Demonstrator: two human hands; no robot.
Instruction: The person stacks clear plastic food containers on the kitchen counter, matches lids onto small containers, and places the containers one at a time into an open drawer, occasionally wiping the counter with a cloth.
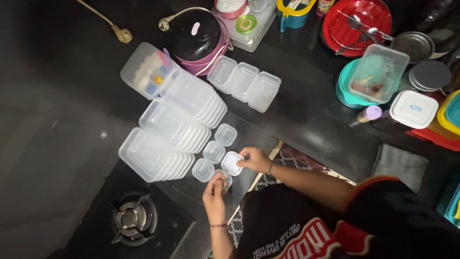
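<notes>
Near the counter's [306, 115] front edge, right hand [256, 159] is gripping a small square lid [233, 163], left hand [214, 192] is pinching a small tub [223, 179]; three small lidded tubs [214, 152] sitting done.

Black countertop [306, 110] carries everything. 7 o'clock: gas burner [134, 218]. Centre-left: three tilted rows of clear plastic containers [167, 127], small square tubs [214, 151] beside them. 12 o'clock: black-lidded cooker [195, 36], plug [123, 34]. 2 o'clock: red bowl [357, 24], teal bowl [347, 88], steel dishes [429, 76].
</notes>
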